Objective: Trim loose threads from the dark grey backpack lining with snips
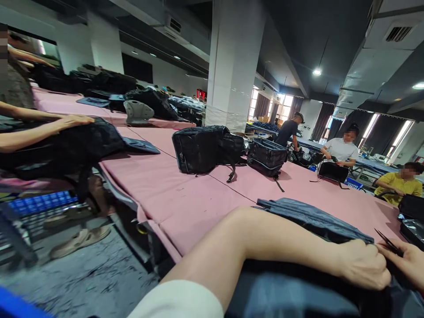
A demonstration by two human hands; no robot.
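Pink bench (198, 198) runs through workshop, black backpacks (198, 150) further along. Your left hand (364, 265): fingers pinched together on grey-blue bag (311, 218), lying at near bench edge. Your right hand (410, 260): fingers clamped on snips (389, 243), blades just beside left hand.

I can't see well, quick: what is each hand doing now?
Left hand: closed, pinching the bag.
Right hand: closed, holding scissors.

Pink tables (185, 194), white pillar (232, 62), bright windows (281, 104)
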